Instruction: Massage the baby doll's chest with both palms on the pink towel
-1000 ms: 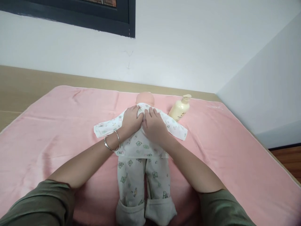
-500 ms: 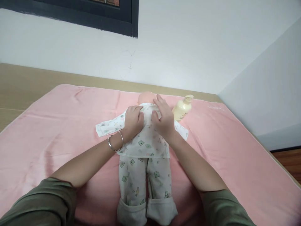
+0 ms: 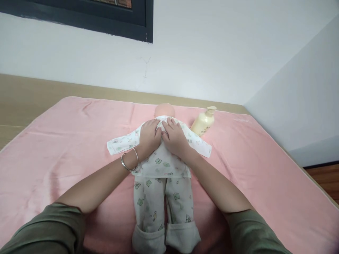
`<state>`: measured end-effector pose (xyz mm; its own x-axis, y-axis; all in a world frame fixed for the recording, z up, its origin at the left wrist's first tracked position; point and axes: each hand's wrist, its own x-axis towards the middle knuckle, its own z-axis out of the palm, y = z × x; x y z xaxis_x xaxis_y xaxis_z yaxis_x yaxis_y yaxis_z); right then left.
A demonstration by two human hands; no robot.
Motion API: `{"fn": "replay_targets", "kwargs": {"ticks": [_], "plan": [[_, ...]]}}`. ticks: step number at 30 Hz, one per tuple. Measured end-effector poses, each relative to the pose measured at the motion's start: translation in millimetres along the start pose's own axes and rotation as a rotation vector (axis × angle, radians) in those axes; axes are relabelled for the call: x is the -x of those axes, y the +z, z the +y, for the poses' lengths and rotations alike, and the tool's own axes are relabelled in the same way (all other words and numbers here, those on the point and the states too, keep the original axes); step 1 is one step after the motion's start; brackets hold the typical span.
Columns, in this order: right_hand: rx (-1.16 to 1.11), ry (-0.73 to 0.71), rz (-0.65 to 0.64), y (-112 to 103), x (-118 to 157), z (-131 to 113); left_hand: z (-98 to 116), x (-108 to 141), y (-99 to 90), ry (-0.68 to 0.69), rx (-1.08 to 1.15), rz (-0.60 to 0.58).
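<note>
A baby doll [image 3: 164, 110] lies in the middle, its head at the far end and its legs toward me. It wears a white printed top [image 3: 162, 164] and matching trousers [image 3: 150, 201] with turned-up cuffs. My left hand [image 3: 150, 134], with a silver bangle at the wrist, lies flat on the upper part of the top. Beside it my right hand [image 3: 174, 137] rests flat on the same cloth, fingers stretched out. The two thumbs meet or nearly meet over the middle. Neither hand grips anything. The doll's sleeves spread out to both sides.
A pale yellow pump bottle [image 3: 203, 121] stands tilted in view just right of the doll's shoulder. Under everything lies a pink sheet [image 3: 259, 176] on a wooden surface [image 3: 29, 93]. A white wall [image 3: 201, 56] with a dark window frame [image 3: 127, 21] rises behind.
My right hand has moved left and slightly down, from the right shoulder beside the head to the middle of the top, close to my left hand. The left hand stays in place.
</note>
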<state>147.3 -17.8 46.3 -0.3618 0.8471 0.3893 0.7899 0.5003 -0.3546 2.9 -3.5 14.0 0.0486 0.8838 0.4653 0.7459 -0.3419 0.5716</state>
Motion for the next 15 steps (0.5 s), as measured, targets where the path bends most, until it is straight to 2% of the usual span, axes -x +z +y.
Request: {"fn": "replay_targets", "kwargs": {"ticks": [2,6,11,12,15], "plan": [[-0.030,0.026,-0.007,-0.1,-0.1,0.0,0.2,0.2,0.0,-0.011,-0.010,-0.008],[-0.063,0.036,0.112,-6.3,-0.7,-2.0,0.5,0.2,-1.0,-0.007,-0.010,-0.024],[-0.021,-0.095,-0.091,-2.6,-3.9,4.5,1.2,-1.3,-3.0,0.010,-0.023,-0.043],[-0.031,-0.099,-0.069,-2.6,-4.0,5.7,1.4,-1.5,-3.3,0.010,-0.028,-0.046],[-0.065,-0.037,0.157,-4.1,-2.6,6.4,1.7,-1.2,-4.0,0.009,-0.049,-0.044]]}}
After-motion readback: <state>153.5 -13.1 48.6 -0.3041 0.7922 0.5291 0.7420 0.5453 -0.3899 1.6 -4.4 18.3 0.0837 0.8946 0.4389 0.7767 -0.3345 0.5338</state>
